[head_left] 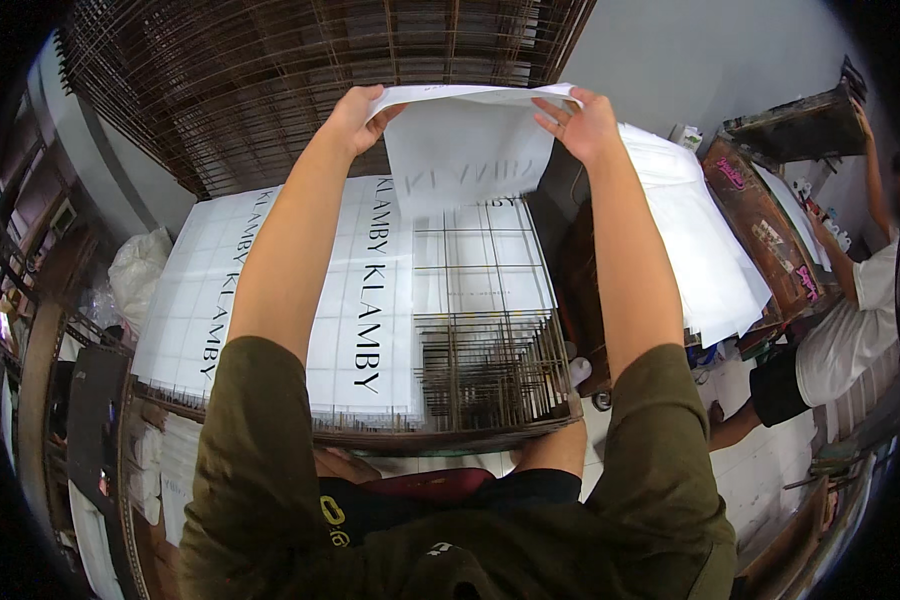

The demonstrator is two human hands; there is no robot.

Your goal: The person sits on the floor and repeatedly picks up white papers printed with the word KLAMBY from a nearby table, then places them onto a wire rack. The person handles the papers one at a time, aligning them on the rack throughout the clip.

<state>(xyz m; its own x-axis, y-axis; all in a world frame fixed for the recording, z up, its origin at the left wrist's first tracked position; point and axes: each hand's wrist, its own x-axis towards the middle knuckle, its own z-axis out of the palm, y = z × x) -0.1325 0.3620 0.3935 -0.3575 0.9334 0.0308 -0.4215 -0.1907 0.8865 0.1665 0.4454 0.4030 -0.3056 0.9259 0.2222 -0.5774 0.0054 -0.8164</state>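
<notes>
Both my arms reach forward, holding up a white printed sheet (465,150) by its far edge. My left hand (355,118) grips its left corner, thumb and fingers closed on it. My right hand (585,122) pinches the right corner, with some fingers spread behind the edge. Dark lettering shows faintly through the sheet, which hangs down over the wire drying rack (485,360). On the rack's left and middle lie white printed sheets (310,330) with large black letters. Under the raised sheet, another white sheet (480,280) shows through the wire grid.
Tilted-up rack shelves (300,80) stand at the far side. At right are a stack of white sheets (685,240) and a brown worktable (760,235), where a co-worker (860,300) reaches toward a dark frame (800,125). A plastic bag (138,270) sits at left.
</notes>
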